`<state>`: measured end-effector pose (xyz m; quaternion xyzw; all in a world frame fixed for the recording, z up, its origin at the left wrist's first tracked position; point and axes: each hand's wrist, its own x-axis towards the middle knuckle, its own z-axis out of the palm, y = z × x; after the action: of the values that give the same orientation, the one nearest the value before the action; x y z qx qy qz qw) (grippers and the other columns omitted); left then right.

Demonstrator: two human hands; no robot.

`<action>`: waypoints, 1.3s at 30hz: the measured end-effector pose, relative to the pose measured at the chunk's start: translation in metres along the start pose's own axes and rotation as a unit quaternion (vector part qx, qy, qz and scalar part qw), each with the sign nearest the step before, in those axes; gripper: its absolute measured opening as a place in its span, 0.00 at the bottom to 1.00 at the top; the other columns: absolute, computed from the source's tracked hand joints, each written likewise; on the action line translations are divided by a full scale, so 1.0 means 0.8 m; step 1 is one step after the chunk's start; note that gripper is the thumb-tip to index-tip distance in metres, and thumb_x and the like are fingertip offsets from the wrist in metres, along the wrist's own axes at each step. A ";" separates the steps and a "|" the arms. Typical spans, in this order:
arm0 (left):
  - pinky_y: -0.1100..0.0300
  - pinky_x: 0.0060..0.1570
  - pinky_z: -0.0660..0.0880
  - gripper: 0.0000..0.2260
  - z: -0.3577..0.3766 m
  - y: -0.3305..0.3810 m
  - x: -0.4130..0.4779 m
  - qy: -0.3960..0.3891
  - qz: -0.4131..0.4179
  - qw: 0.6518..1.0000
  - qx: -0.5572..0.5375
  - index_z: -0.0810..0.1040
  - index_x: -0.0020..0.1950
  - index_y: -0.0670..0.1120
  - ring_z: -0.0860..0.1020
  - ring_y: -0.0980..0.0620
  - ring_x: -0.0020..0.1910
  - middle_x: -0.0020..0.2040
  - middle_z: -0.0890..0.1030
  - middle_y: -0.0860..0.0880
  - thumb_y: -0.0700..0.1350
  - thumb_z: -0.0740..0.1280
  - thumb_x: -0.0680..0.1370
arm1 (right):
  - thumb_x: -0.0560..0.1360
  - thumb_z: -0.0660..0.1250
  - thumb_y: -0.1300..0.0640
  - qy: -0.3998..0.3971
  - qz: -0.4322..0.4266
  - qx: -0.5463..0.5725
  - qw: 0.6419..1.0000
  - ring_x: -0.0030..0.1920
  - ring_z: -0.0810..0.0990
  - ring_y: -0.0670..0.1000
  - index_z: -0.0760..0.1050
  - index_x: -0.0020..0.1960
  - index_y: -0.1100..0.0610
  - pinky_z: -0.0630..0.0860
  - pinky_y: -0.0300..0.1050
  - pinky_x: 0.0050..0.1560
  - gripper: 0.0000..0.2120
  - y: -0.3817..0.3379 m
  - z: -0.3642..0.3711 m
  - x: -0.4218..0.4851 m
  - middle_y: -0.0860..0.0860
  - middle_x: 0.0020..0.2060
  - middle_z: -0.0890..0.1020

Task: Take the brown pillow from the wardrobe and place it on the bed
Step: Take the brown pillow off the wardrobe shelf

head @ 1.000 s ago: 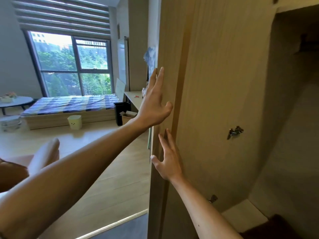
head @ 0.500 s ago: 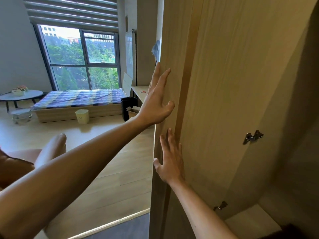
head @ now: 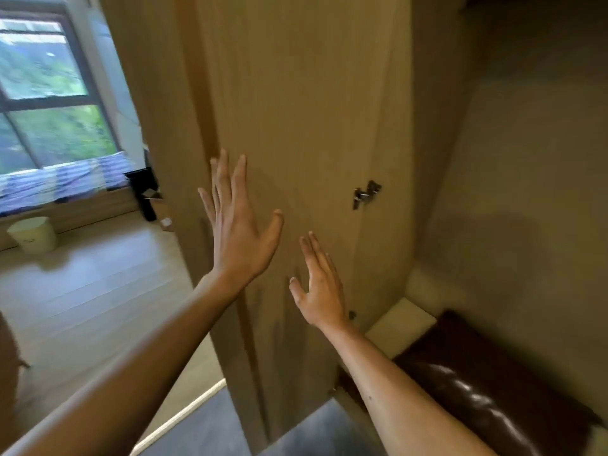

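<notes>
The wardrobe stands open on the right, its light wooden door [head: 302, 110] swung out in front of me. A shiny dark brown pillow [head: 487, 383] lies on the wardrobe floor at the lower right, partly behind my right forearm. My left hand [head: 240, 225] is flat and open against the door's inner face. Lower down, my right hand [head: 320, 287] also rests open against the door, just left of the hinge side. Neither hand holds anything. The bed [head: 62, 182], with a blue striped cover, lies far off at the left under the window.
A metal hinge [head: 365, 194] sticks out of the door. A pale bucket [head: 33, 233] stands on the wooden floor by the bed, and a black bin [head: 144, 192] with a cardboard box stands beside the bed. A light shelf panel [head: 401, 327] lies next to the pillow.
My view has turned right and down, showing the pillow in the wardrobe. Both hands have slid from the door's outer edge onto its inner face and sit lower in view.
</notes>
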<state>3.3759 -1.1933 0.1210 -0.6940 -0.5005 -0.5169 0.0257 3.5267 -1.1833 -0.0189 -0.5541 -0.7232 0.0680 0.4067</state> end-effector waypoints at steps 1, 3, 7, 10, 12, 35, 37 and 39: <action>0.37 0.81 0.41 0.39 0.018 0.006 -0.012 -0.034 -0.007 0.999 -0.014 0.54 0.84 0.46 0.46 0.43 0.85 0.86 0.50 0.43 0.48 0.70 0.78 | 0.81 0.68 0.50 0.006 0.021 -0.005 1.000 0.83 0.47 0.42 0.51 0.85 0.48 0.51 0.47 0.82 0.40 0.015 -0.013 -0.008 0.46 0.86 0.51; 0.39 0.81 0.41 0.39 0.057 0.020 -0.035 -0.103 -0.016 0.994 -0.043 0.52 0.85 0.46 0.45 0.45 0.85 0.86 0.50 0.44 0.47 0.70 0.79 | 0.81 0.69 0.50 0.013 0.066 -0.007 0.998 0.83 0.49 0.44 0.51 0.85 0.48 0.52 0.50 0.83 0.40 0.045 -0.043 -0.029 0.45 0.86 0.51; 0.41 0.82 0.41 0.38 0.135 0.061 -0.079 -0.224 -0.013 0.970 -0.098 0.52 0.85 0.46 0.47 0.45 0.85 0.86 0.53 0.44 0.48 0.69 0.81 | 0.81 0.69 0.51 0.047 0.151 -0.020 0.987 0.84 0.54 0.48 0.51 0.85 0.48 0.54 0.54 0.84 0.40 0.102 -0.104 -0.082 0.46 0.85 0.53; 0.41 0.82 0.44 0.39 0.193 0.101 -0.112 -0.293 -0.009 0.947 -0.134 0.51 0.85 0.44 0.50 0.42 0.85 0.85 0.57 0.42 0.46 0.70 0.80 | 0.80 0.69 0.52 0.069 0.222 -0.034 0.972 0.84 0.56 0.49 0.52 0.85 0.49 0.57 0.53 0.83 0.39 0.143 -0.144 -0.130 0.46 0.85 0.55; 0.40 0.82 0.46 0.40 0.229 0.126 -0.132 -0.330 -0.001 0.931 -0.154 0.51 0.85 0.43 0.52 0.42 0.84 0.85 0.57 0.41 0.45 0.71 0.80 | 0.80 0.69 0.51 0.083 0.266 -0.046 0.959 0.84 0.56 0.49 0.52 0.85 0.48 0.56 0.49 0.83 0.39 0.166 -0.165 -0.159 0.45 0.85 0.55; 0.50 0.79 0.61 0.40 0.545 0.164 -0.471 -0.518 -0.002 0.813 -0.267 0.54 0.85 0.50 0.61 0.47 0.82 0.83 0.60 0.47 0.45 0.73 0.78 | 0.79 0.73 0.57 0.289 0.523 -0.077 0.798 0.78 0.70 0.51 0.61 0.83 0.53 0.64 0.38 0.71 0.37 0.475 -0.131 -0.480 0.49 0.82 0.65; 0.50 0.80 0.60 0.39 0.584 0.145 -0.525 -0.514 0.005 0.812 -0.274 0.54 0.85 0.50 0.60 0.48 0.82 0.83 0.60 0.48 0.46 0.73 0.79 | 0.78 0.74 0.57 0.295 0.528 -0.094 0.791 0.77 0.71 0.53 0.61 0.83 0.53 0.66 0.41 0.72 0.37 0.531 -0.100 -0.526 0.50 0.81 0.66; 0.51 0.79 0.60 0.39 0.623 0.129 -0.574 -0.510 0.018 0.814 -0.276 0.55 0.84 0.49 0.60 0.47 0.82 0.83 0.61 0.48 0.46 0.73 0.79 | 0.77 0.74 0.58 0.298 0.531 -0.120 0.784 0.77 0.71 0.55 0.62 0.82 0.55 0.69 0.50 0.76 0.37 0.585 -0.073 -0.565 0.52 0.80 0.66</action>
<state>3.8112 -1.2754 -0.4019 -0.8450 -0.2651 -0.2049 -0.4168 3.9393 -1.4148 -0.4694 -0.8879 -0.1595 0.0174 0.4312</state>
